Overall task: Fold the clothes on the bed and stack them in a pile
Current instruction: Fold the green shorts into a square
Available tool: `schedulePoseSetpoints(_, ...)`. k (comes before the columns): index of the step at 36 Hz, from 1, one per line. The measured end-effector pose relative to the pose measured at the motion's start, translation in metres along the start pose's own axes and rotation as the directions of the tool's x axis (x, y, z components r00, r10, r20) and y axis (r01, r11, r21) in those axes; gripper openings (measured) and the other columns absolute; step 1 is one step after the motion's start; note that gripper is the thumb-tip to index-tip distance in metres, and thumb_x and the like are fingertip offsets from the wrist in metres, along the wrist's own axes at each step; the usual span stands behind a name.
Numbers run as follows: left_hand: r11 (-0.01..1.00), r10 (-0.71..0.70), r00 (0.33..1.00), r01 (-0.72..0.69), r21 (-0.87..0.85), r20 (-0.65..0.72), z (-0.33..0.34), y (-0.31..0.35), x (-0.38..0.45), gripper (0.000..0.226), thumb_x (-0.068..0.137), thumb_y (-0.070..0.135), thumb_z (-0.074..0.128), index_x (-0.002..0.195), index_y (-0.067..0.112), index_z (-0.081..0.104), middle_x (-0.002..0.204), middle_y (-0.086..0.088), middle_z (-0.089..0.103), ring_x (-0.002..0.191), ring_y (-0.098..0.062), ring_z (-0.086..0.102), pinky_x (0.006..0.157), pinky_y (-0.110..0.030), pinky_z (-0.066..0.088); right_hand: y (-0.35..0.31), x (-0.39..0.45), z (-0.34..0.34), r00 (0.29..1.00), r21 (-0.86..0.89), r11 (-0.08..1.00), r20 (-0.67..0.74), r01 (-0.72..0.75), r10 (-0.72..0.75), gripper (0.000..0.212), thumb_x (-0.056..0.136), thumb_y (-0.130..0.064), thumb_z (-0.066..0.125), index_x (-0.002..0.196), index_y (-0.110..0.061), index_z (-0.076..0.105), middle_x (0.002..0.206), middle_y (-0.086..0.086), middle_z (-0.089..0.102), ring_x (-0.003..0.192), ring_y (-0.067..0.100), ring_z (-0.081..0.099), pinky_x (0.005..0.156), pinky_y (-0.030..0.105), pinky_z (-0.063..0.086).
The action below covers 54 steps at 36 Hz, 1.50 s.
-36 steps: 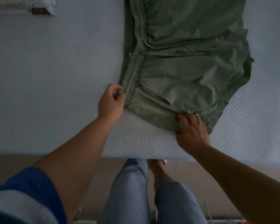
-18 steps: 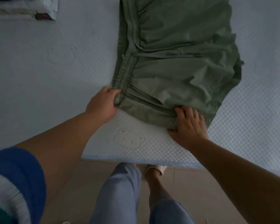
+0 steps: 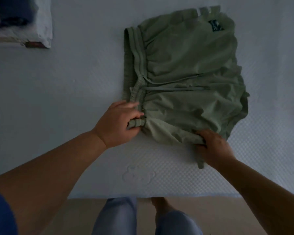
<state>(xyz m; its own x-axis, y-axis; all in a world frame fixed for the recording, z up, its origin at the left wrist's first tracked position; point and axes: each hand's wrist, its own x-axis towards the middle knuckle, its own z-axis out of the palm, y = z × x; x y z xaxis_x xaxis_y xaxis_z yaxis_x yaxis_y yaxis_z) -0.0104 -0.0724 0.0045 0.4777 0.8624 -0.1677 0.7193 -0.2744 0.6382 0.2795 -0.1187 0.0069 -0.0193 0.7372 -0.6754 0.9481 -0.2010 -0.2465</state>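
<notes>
OK, left hand (image 3: 119, 122) pinches the waistband, right hand (image 3: 212, 146) grips the hem of the green shorts (image 3: 190, 78): lift both evenly, fold away across the bed (image 3: 58, 99).

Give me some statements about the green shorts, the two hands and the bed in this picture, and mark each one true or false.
1. The left hand grips the waistband end of the green shorts. True.
2. The right hand rests flat on the bed, away from the shorts. False: it grips their near edge.
3. The shorts hang in the air. False: they lie on the bed.
4. A dark label shows on the far corner of the shorts. True.
</notes>
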Motion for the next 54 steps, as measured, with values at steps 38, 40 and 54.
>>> schedulePoseSetpoints(38,0.546,-0.837,0.360,0.604,-0.580,-0.412,-0.023,-0.053,0.208,0.060,0.083,0.053,0.058,0.129,0.018,0.042,0.113,0.002,0.052,0.108,-0.017,0.050,0.088,-0.028,0.038,-0.065,0.268,-0.165,0.771,-0.252,0.914,-0.492,0.319,-0.405,0.059,0.090,-0.034,0.048,0.144,-0.016,0.032,0.153,0.007,0.024,0.144,0.025,0.009,0.114,0.045,0.003)
schedulePoseSetpoints(40,0.721,-0.666,0.461,0.599,-0.347,-0.587,-0.022,-0.041,0.198,0.066,0.081,0.046,0.060,0.136,0.013,0.040,0.129,-0.008,0.048,0.120,-0.025,0.045,0.100,-0.037,0.035,-0.067,0.251,-0.154,0.646,-0.329,0.824,-0.512,0.461,-0.566,0.053,0.087,-0.031,0.051,0.135,-0.009,0.045,0.145,0.013,0.037,0.140,0.031,0.022,0.111,0.049,0.013)
schedulePoseSetpoints(54,0.830,-0.384,0.909,0.416,0.372,-0.160,0.028,-0.058,0.212,0.084,0.079,0.072,0.033,0.149,0.034,0.006,0.159,-0.005,-0.002,0.145,-0.019,-0.006,0.112,-0.047,-0.008,-0.032,0.304,-0.148,0.857,-0.382,0.864,-0.263,0.328,-0.442,0.072,0.090,-0.065,0.030,0.150,-0.031,0.010,0.159,0.002,0.000,0.145,0.018,-0.006,0.115,0.044,-0.003)
